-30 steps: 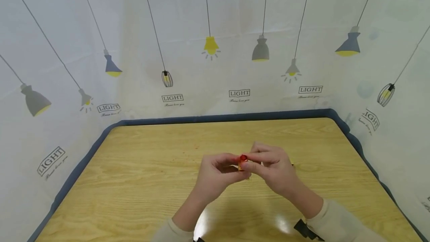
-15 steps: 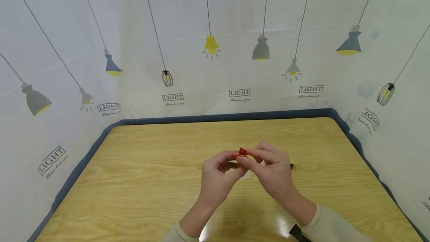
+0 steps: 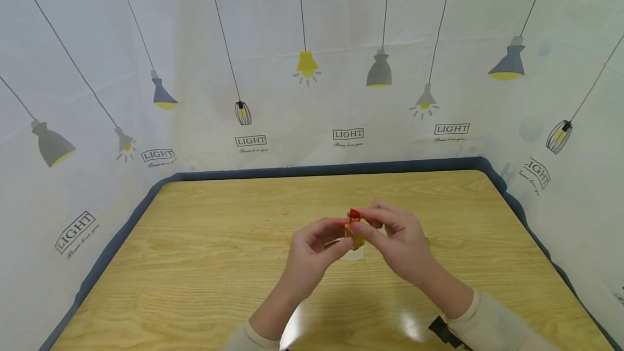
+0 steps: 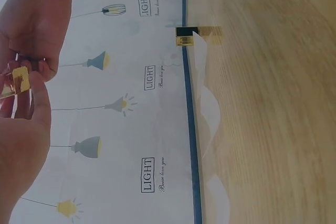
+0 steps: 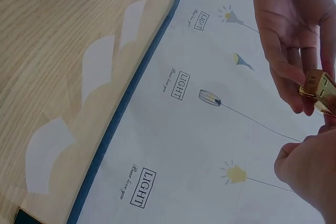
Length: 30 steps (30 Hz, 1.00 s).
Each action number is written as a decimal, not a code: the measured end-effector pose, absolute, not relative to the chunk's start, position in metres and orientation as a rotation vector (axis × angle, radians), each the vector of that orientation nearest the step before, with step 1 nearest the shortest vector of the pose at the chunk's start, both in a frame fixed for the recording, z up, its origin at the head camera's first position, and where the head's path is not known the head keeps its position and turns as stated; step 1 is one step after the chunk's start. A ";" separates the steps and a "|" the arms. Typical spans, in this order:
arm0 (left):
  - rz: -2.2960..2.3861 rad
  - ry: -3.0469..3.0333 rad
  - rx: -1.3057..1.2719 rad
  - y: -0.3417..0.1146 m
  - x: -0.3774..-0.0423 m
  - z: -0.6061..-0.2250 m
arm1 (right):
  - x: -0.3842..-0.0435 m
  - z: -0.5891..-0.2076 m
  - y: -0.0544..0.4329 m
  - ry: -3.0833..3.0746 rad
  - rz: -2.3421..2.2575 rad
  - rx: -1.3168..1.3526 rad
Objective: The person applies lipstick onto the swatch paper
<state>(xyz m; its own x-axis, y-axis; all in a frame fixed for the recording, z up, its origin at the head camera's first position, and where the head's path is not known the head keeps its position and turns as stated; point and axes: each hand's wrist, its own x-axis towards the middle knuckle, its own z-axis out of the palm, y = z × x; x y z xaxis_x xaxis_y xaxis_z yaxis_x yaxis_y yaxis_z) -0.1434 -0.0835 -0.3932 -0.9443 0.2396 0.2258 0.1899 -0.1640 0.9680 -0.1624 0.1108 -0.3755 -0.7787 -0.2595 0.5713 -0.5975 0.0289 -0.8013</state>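
A lipstick [image 3: 357,241] with a gold case and an exposed red tip is held above the table between both hands. My left hand [image 3: 308,256] pinches the case from the left with thumb and fingers; a red smear marks its index finger. From the right, my right hand [image 3: 401,240] pinches it near the red tip with thumb and index finger. Gold case ends show in the left wrist view [image 4: 21,80] and right wrist view [image 5: 314,82], where the fingers hide the red tip. Beyond the right hand stands a black and gold lipstick cap [image 4: 187,35].
Several white paper pieces [image 5: 48,153] with curved edges lie on the wooden table [image 3: 205,264]; in the head view the hands mostly cover them. Faint red specks [image 3: 285,212] mark the tabletop. A lamp-printed white cloth [image 3: 273,80] surrounds the table behind its blue edging.
The lipstick has changed tilt: its red tip now points up higher between the fingers and more of the gold case shows. Both hands keep pinching it, shifting only slightly.
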 end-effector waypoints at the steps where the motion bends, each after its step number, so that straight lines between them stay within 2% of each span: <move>1: 2.313 2.001 0.508 -0.085 -0.143 -0.393 | -0.163 -0.375 0.112 -2.045 1.815 0.905; 10: 2.312 1.851 0.590 -0.090 -0.147 -0.394 | -0.169 -0.377 0.116 -2.063 1.816 1.161; 15: 2.291 1.857 0.542 -0.094 -0.148 -0.394 | -0.174 -0.376 0.119 -2.111 1.818 1.279; 22: 2.244 1.996 0.432 -0.103 -0.153 -0.395 | -0.187 -0.371 0.137 -2.434 1.485 1.071; 30: 2.245 2.082 0.305 -0.120 -0.162 -0.402 | -0.188 -0.393 0.161 -2.713 0.885 0.927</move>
